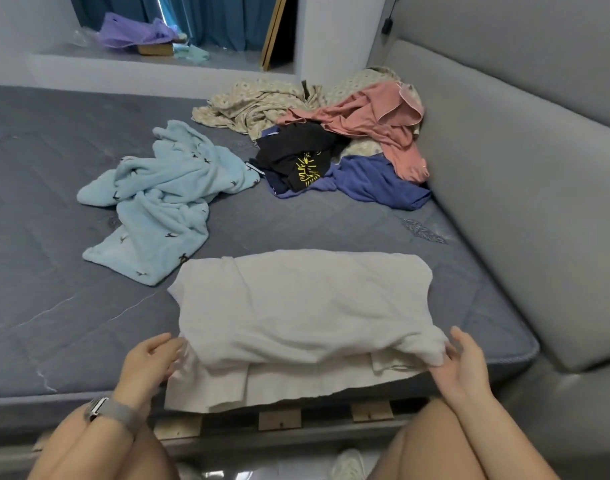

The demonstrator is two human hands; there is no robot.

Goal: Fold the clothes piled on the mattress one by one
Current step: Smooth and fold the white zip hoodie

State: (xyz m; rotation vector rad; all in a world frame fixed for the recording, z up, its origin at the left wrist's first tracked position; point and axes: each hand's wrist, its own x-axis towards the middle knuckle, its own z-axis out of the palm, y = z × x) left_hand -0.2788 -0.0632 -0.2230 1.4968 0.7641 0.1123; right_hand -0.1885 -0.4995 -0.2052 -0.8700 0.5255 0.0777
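White knit top mid-fold at the near edge of the grey mattress [71, 306]

The cream knitted garment [303, 306] runs left-right between both hands: left hand [147, 362] pinches its left end, right hand [464, 365] grips the right corner. Pile's further back.

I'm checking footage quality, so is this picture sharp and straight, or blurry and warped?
Head view: soft, even light, no glare; wide-angle bending curves the mattress edge and headboard; the cream garment is slightly washed out; both hands look a little soft.
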